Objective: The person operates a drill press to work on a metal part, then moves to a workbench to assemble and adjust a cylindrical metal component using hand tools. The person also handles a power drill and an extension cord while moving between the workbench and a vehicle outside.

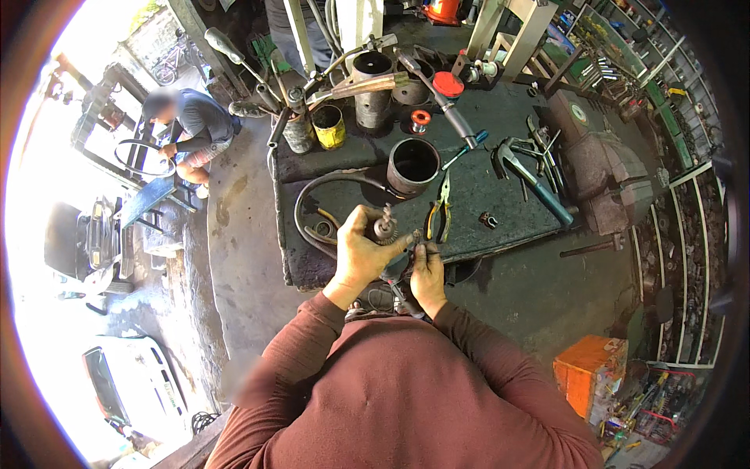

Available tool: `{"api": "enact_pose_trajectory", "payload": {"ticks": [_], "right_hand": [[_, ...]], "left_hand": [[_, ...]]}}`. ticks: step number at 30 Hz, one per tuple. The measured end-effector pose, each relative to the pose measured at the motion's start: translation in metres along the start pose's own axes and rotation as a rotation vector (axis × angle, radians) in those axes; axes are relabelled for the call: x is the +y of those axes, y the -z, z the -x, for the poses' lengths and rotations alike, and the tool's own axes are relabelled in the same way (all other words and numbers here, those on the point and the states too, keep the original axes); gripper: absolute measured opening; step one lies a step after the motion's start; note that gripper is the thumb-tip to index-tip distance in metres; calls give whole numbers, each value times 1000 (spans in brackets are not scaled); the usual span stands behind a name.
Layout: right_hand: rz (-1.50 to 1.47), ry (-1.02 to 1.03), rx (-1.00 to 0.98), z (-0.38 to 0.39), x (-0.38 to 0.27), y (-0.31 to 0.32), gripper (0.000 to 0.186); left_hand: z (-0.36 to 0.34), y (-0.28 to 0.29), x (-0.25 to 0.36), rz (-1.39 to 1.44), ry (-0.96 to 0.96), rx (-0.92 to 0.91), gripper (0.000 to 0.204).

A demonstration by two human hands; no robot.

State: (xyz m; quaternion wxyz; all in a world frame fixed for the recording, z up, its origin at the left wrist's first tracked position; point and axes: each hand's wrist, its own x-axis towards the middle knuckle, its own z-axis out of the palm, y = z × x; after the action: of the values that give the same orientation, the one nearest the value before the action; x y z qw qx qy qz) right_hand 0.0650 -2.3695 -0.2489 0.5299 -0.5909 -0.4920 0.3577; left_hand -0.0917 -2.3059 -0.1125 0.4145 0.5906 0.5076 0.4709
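My left hand [359,250] is closed around a grimy metal part [384,228] with a ridged round body and a narrow top. My right hand [426,273] is closed, its fingertips pinching a small metal piece [417,238] just right of it. Below and between them is a dark object [394,270], partly hidden. Just beyond my hands lie yellow-handled pliers [441,211], a black hose [316,195] with small rings beside it, and an open metal cylinder [412,168]. A small fitting [487,220] and a blue-handled hammer [533,182] lie on the dark bench [508,227] to the right.
Cans, cylinders [372,102] and tools stand along the bench's back. A vise [605,199] sits at right, near shelving. An orange cabinet [582,367] is at lower right. Another person [203,129] crouches at left by a blue stool [152,195]. Vehicles [133,379] stand beyond.
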Motion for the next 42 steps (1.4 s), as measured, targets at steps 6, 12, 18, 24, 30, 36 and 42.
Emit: {"api": "enact_pose_trajectory", "payload": {"ticks": [6,12,18,24,30,36,42], "right_hand": [[-232,-115,-67,-6,-7,-5,37],[-489,-231,-104,-36,-77,25,32],[89,306,-359,-89,-168,18,34],[521,575,-530,-105,-187,4,30],[610,512,-612,-109,-194,1,31],[730,583,-684,-118,-204,0,36],[995,629,-568,-105,-229,-7,38]], "left_hand": [[-6,3,-12,81,17,-67,41],[-48,59,-22,441,172,-311,52],[-49,59,-16,453,118,-271,32],[-63,70,-20,368,189,-419,31],[-62,64,-19,316,156,-407,30],[-57,61,-18,225,75,-348,31],[-55,47,-30,259,-52,-326,36]]}}
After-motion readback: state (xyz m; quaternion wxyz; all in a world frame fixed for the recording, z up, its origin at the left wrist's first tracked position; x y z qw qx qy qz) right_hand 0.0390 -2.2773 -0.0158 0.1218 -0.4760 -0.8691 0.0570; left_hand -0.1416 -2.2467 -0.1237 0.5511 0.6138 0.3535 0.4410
